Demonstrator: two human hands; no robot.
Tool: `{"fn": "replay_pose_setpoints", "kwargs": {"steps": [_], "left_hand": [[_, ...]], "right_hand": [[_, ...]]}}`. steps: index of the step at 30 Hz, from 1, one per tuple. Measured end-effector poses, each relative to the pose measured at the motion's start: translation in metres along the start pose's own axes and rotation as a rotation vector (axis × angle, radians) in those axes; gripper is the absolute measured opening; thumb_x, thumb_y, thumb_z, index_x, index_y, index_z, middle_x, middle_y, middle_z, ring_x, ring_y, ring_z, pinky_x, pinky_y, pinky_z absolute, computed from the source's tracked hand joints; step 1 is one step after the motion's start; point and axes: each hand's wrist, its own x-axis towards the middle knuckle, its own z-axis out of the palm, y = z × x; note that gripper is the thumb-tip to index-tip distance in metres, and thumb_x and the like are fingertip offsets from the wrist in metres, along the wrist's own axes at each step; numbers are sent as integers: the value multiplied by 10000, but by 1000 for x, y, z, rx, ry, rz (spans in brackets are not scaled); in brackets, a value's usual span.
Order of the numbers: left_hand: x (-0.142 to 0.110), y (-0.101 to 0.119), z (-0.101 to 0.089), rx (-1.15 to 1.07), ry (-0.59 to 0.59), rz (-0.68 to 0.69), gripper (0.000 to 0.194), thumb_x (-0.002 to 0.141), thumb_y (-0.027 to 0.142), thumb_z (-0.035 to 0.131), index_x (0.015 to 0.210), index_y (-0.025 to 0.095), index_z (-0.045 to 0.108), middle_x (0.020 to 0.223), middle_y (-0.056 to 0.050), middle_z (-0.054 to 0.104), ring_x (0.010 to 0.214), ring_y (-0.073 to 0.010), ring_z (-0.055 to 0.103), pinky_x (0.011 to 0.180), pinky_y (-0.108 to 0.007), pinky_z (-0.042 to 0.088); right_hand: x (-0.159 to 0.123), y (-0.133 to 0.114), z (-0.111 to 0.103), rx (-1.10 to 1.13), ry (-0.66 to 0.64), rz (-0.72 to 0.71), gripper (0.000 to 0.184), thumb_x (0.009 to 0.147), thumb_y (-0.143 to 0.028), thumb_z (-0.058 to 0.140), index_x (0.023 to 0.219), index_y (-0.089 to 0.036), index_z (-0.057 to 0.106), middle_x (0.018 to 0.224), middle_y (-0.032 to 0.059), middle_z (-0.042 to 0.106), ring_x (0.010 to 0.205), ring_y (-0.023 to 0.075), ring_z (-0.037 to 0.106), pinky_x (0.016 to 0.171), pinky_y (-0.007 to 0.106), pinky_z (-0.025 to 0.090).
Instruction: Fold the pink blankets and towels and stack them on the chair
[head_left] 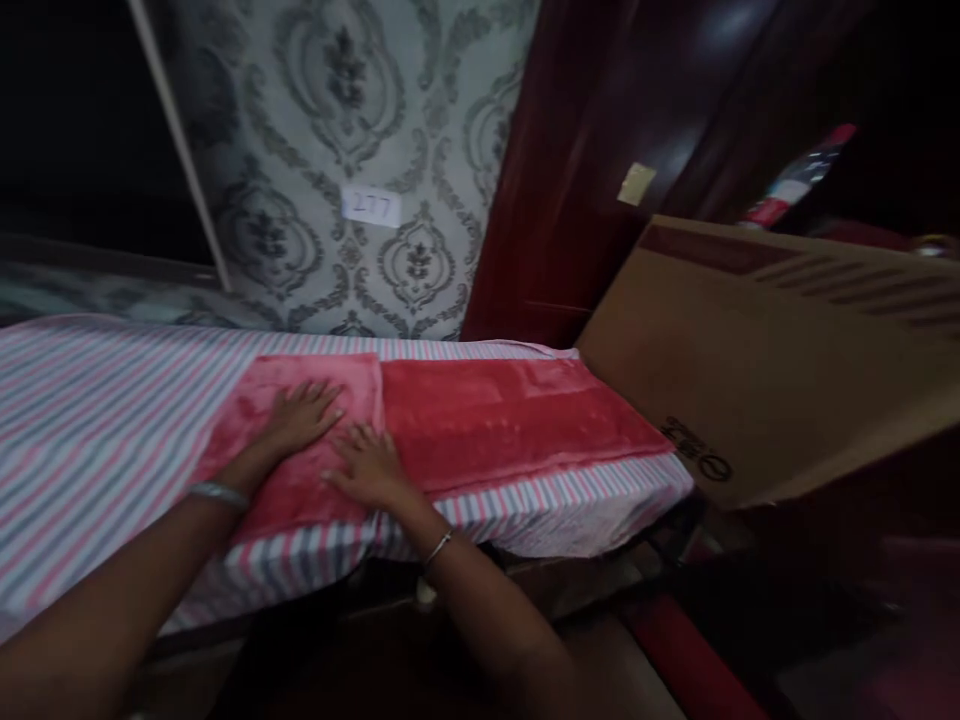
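Observation:
A plush red towel (487,420) lies flat on a striped cloth (97,430), its left part folded over and paler pink. My left hand (304,415) rests palm down on that folded part, fingers spread. Just to its right and nearer to me, my right hand (367,465) also lies flat with fingers apart, close to the fold's edge. Neither hand grips anything. The towel's right part stretches away smooth toward the end of the surface.
A large cardboard box (765,350) stands at the right end of the surface. Behind it is a bottle with a red cap (799,180). Patterned wallpaper (337,90) bears a paper label (371,206) reading 277. A dark screen (90,130) is at the upper left.

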Motion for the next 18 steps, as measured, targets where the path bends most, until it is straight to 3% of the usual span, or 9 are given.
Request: {"fn": "replay_pose_setpoints", "kwargs": {"steps": [3,5,8,10,12,15,18], "left_hand": [[0,-18,-11,-205,25,-127,567,939,360,414,1464,172,522,1588,-93,439,1513,-247,317,1252,-440,204],[-5,-38,-21,-269,130,-259,573,918,357,405,1415,119,564,1540,-120,500,1465,-241,401,1205,-349,304],[-21,-66,-35,-307,212,-425,573,860,361,453,1316,59,628,1329,-172,661,1258,-300,603,1043,-343,471],[-32,-80,-41,-338,219,-491,564,834,366,485,1283,67,646,1168,-154,729,1065,-291,691,886,-326,535],[-41,-89,-43,-375,220,-540,579,821,401,521,1279,68,646,1069,-141,748,933,-274,713,762,-307,540],[-48,-95,-45,-432,213,-600,589,790,440,579,1232,59,661,880,-120,743,792,-266,699,634,-300,507],[-51,-96,-46,-501,192,-650,488,760,468,623,1049,86,713,670,-80,680,640,-250,653,535,-295,459]], "right_hand": [[-2,6,9,87,-54,23,608,1019,-522,466,1547,-229,390,1671,104,273,1560,253,178,1237,548,189],[-3,7,11,111,-61,18,611,1015,-515,480,1547,-229,392,1675,98,261,1564,239,165,1243,523,178],[-6,1,10,115,-45,32,571,1010,-484,505,1515,-225,446,1665,106,289,1556,251,195,1236,538,181],[-9,-7,9,106,-16,46,538,1009,-464,509,1491,-228,480,1648,115,329,1542,277,230,1225,581,174],[-13,-16,10,98,16,29,518,1005,-456,515,1468,-223,509,1622,121,383,1525,299,266,1223,608,152],[-19,-25,13,92,41,-43,561,970,-491,573,1451,-206,529,1580,129,449,1504,308,304,1239,562,151],[-24,-27,18,68,52,-78,649,929,-531,625,1467,-187,511,1576,147,448,1498,318,312,1243,519,171]]}}
